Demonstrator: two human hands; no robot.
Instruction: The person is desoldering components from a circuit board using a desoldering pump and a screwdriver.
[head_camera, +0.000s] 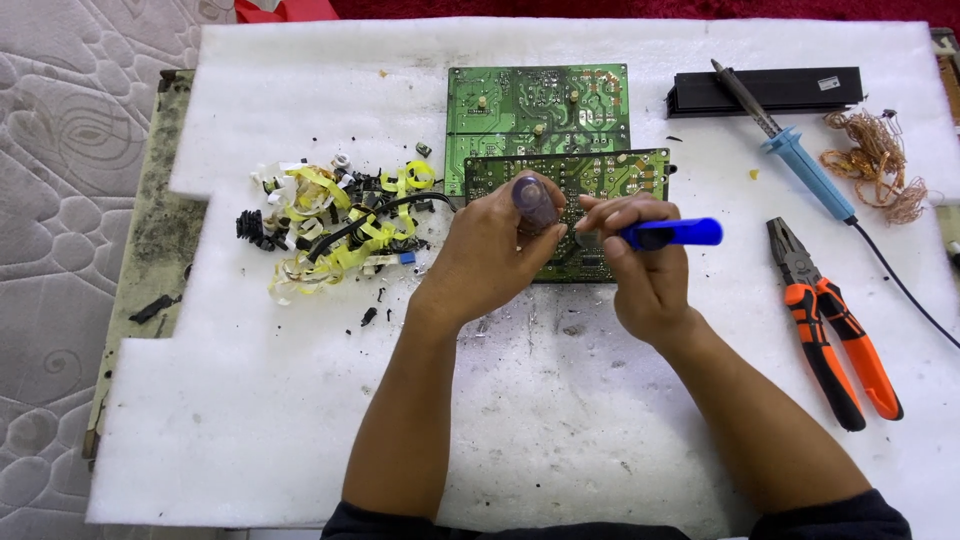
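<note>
Over board (600, 175), hands (495, 245) pinching capacitor (534, 203).

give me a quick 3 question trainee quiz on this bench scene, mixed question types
1. True or false: the orange-handled pliers lie to the right of both hands.
2. Multiple choice: the left hand holds which thing? A) a dark cylindrical component B) a coil of copper wire C) a yellow tape strip
3. Fill in: the right hand holds a tool with a ____ handle over the nearer green circuit board.

Key
1. True.
2. A; the tangled copper wire sits at the far right, by the blue-handled soldering iron.
3. Blue.
</note>
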